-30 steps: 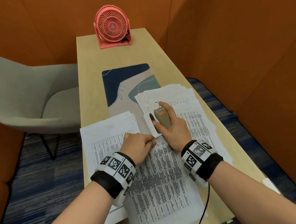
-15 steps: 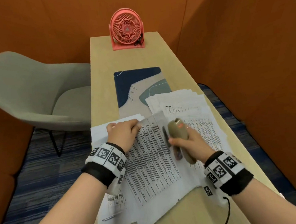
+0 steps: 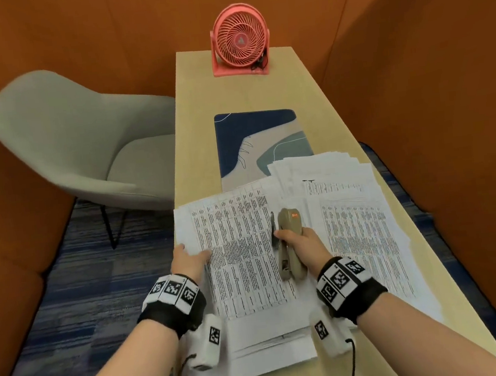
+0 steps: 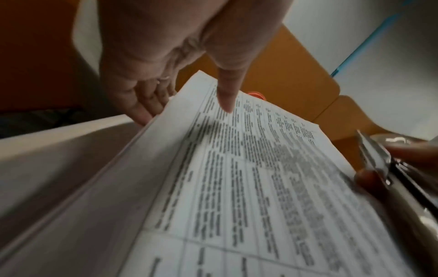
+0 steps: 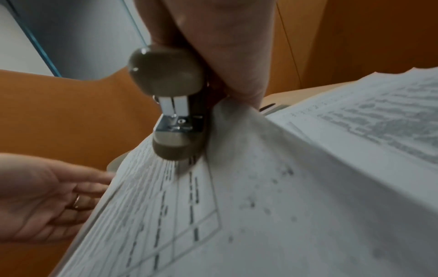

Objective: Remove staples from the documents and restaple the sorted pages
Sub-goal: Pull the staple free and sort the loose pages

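Observation:
A printed document (image 3: 240, 249) lies on the left pile of papers (image 3: 265, 353). My left hand (image 3: 191, 254) pinches its left edge. In the left wrist view the thumb (image 4: 227, 93) lies on top of the document (image 4: 260, 187) and the fingers (image 4: 147, 106) reach under it. My right hand (image 3: 294, 241) grips a beige stapler (image 3: 289, 238) just off the document's right edge, nose pointing away from me. The right wrist view shows the stapler (image 5: 170, 90) held above the sheet (image 5: 213, 215), with my left hand (image 5: 47, 196) beyond.
A loose, fanned stack of papers (image 3: 354, 208) covers the right side of the narrow wooden table (image 3: 198, 126). A blue patterned mat (image 3: 254, 138) lies further back, with a pink fan (image 3: 240, 40) at the far end. A grey chair (image 3: 78, 137) stands to the left.
My left hand has carried the document leftward onto the left pile and straightened it. My right hand has drawn the stapler back from the document's corner, still gripping it.

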